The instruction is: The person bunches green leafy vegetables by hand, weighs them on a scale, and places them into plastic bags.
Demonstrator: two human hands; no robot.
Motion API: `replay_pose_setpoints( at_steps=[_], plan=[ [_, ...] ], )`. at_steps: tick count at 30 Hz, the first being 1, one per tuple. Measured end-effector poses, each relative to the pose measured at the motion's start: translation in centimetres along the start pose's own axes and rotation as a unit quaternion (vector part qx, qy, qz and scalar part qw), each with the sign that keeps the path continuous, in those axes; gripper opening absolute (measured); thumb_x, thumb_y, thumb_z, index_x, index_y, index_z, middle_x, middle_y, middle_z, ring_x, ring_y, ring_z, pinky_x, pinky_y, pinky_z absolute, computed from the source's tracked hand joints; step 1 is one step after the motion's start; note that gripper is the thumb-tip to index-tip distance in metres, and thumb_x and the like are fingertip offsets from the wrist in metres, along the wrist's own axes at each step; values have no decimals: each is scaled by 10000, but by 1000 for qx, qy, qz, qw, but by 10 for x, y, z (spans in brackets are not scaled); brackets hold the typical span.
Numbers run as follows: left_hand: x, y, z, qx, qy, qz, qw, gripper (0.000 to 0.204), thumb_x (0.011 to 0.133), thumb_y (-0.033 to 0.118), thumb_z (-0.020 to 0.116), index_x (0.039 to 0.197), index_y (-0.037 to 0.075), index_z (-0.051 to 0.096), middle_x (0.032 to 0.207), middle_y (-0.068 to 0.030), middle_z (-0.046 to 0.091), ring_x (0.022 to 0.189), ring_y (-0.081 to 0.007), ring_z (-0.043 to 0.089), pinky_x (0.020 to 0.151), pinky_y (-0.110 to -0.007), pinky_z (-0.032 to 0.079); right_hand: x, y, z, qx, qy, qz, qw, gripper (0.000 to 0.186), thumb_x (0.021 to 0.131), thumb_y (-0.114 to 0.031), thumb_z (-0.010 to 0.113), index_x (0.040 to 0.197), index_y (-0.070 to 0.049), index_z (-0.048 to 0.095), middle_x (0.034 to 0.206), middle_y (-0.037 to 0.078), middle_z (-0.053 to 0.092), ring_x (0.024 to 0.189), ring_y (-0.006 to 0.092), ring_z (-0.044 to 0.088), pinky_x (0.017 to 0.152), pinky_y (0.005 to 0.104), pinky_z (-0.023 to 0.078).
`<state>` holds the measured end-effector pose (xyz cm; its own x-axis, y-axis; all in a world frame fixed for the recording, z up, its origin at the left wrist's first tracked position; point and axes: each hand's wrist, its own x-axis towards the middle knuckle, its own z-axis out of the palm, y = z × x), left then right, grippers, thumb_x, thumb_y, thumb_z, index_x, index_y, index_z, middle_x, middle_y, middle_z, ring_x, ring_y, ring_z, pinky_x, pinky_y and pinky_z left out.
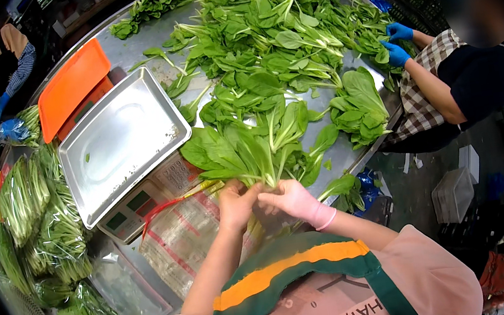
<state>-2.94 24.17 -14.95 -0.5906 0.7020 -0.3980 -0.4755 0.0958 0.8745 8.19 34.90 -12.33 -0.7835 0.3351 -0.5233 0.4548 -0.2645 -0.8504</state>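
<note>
A bunch of leafy greens (239,153) is gripped by its pale stem ends at the table's near edge, its broad leaves fanning away from me. My bare left hand (236,207) closes on the stems from the left. From the right, my right hand (294,202), in a pale pink glove, pinches the same stem ends; the two hands nearly touch. Just left of my left hand lie red and yellow strips (183,198). Beyond the bunch, a large heap of loose greens (279,36) covers much of the metal table (179,19).
To the left stand a scale (127,216) with a metal tray (120,148) and an orange tray (73,86). Bagged greens (23,195) line the left side. A blue-gloved co-worker (442,77) handles greens at right; another person (5,77) stands far left. Plastic bags (179,240) lie nearby.
</note>
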Motion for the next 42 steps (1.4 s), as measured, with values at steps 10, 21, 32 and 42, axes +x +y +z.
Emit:
replay_pose_setpoints(
  at_steps=[10, 21, 32, 42],
  plan=[
    [1, -15, 15, -89, 77, 47, 992, 307, 808, 14, 648, 1105, -5, 575, 985, -59, 622, 862, -137, 570, 785, -286, 459, 7, 6, -11, 128, 109, -8, 986, 200, 828, -173, 606, 886, 17, 633, 712, 67, 620, 540, 116, 566, 508, 232, 470],
    [-13, 21, -27, -138, 56, 124, 981, 278, 819, -74, 538, 1092, -25, 539, 982, -71, 580, 872, -171, 559, 816, -308, 457, 2, 1, -63, -304, 215, -26, 928, 373, 785, -372, 676, 927, -29, 644, 784, 92, 672, 674, 183, 651, 626, 305, 517],
    [-27, 35, -20, -455, -125, 46, 880, 119, 913, 169, 530, 1011, 102, 521, 613, 54, 376, 575, -94, 376, 580, -259, 320, 20, 4, -62, -351, 280, -155, 880, 244, 864, -308, 527, 846, -90, 636, 814, 144, 645, 745, 348, 615, 662, 414, 493],
    [-26, 21, -4, -337, -12, -3, 942, 142, 891, 188, 587, 970, 80, 541, 729, -23, 528, 719, -164, 510, 690, -304, 430, 23, 10, -53, -426, 273, -153, 849, 327, 707, -288, 726, 909, -70, 590, 715, 84, 591, 686, 271, 600, 617, 367, 476]
  ],
)
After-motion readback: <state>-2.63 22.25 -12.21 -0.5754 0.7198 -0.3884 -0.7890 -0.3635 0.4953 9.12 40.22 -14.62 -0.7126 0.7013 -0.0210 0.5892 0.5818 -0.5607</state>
